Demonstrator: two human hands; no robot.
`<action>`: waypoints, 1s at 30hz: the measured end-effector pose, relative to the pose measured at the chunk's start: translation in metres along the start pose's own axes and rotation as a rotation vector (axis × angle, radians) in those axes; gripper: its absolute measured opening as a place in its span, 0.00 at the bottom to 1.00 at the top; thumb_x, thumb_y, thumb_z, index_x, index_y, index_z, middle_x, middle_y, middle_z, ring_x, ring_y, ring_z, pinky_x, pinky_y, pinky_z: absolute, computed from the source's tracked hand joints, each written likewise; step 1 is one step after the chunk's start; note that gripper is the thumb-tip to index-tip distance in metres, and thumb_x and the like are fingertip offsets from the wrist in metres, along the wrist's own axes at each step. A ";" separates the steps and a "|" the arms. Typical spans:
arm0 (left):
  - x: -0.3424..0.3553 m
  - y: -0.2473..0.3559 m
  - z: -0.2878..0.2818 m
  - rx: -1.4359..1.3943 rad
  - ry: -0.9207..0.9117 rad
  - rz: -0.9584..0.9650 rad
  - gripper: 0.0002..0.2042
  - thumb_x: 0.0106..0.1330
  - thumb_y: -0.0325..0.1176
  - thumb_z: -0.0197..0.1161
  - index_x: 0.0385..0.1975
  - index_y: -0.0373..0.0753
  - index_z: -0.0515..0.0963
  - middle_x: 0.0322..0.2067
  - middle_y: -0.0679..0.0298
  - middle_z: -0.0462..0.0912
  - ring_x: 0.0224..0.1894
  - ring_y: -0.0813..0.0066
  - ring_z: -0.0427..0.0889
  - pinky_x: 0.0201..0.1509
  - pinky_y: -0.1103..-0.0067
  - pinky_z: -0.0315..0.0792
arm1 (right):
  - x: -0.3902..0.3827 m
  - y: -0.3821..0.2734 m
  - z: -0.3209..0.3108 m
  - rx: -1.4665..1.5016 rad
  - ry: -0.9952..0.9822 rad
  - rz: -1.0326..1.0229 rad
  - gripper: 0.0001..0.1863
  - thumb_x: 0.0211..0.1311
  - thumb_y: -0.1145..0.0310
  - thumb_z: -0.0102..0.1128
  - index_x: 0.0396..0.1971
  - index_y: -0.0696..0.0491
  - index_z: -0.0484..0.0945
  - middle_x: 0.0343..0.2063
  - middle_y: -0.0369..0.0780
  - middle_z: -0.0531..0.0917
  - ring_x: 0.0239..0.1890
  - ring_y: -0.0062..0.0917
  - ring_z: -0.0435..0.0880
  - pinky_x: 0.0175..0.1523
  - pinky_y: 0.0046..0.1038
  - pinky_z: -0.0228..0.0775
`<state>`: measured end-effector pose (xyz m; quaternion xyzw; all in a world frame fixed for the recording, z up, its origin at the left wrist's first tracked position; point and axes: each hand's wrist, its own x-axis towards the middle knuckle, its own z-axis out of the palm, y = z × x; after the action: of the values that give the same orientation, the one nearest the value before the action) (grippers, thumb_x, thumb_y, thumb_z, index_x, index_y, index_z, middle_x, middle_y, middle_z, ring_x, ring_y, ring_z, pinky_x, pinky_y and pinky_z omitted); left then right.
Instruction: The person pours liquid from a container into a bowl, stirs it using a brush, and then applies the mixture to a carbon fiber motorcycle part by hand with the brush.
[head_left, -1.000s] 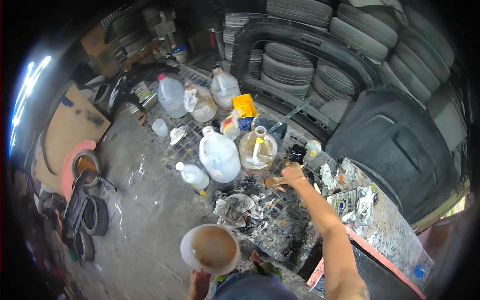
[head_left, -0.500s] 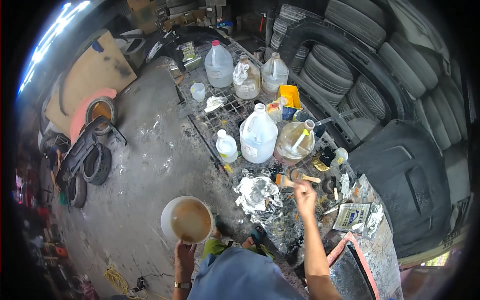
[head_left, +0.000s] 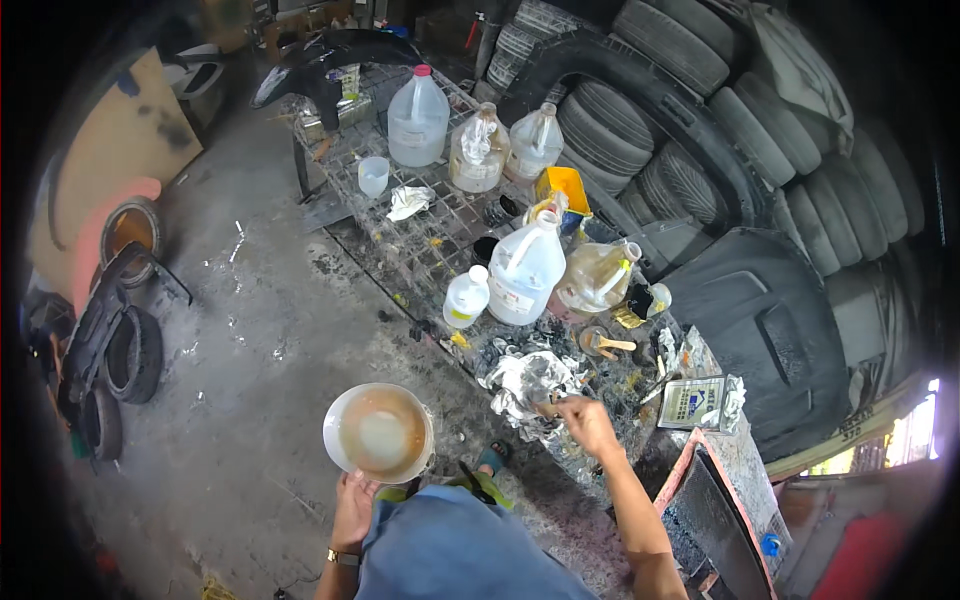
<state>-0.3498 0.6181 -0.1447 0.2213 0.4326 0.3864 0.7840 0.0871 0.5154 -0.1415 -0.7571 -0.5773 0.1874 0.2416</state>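
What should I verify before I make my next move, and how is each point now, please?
1. Left hand supports the white bucket: ok.
2. Liquid stays inside the rim: ok, no overflow visible.
3. Right hand grips the held brush: appears ok, though the brush is blurred.
4. Space by the right hand is free: not ok, crumpled sheeting lies there.
5. Small white bottle is capped and upright: ok.
6. Bristles of the resting brush are clean: cannot tell, too small.
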 end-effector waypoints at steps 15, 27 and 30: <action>0.125 0.127 -0.054 0.053 -0.166 -0.039 0.25 0.62 0.31 0.64 0.58 0.34 0.64 0.54 0.60 0.74 0.56 0.72 0.73 0.60 0.71 0.67 | -0.002 -0.049 -0.023 0.530 1.069 0.506 0.10 0.64 0.64 0.60 0.30 0.57 0.80 0.18 0.30 0.75 0.16 0.10 0.67 0.19 0.15 0.56; 0.277 0.225 -0.031 0.218 -0.201 0.165 0.28 0.61 0.26 0.64 0.60 0.36 0.61 0.55 0.62 0.71 0.57 0.74 0.71 0.59 0.73 0.68 | 0.227 -0.267 0.010 0.591 0.621 0.203 0.08 0.66 0.74 0.53 0.32 0.61 0.80 0.36 0.39 0.82 0.40 0.21 0.77 0.49 0.24 0.64; 0.294 0.269 -0.007 0.379 -0.204 0.265 0.35 0.57 0.26 0.69 0.62 0.34 0.57 0.57 0.58 0.67 0.60 0.70 0.67 0.63 0.73 0.65 | 0.286 -0.270 0.055 0.712 0.474 0.239 0.08 0.65 0.74 0.55 0.38 0.62 0.80 0.31 0.40 0.85 0.38 0.23 0.82 0.48 0.23 0.70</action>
<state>-0.3709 1.0152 -0.1146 0.4568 0.3831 0.3734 0.7107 -0.0800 0.8580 -0.0299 -0.7103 -0.3139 0.2224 0.5895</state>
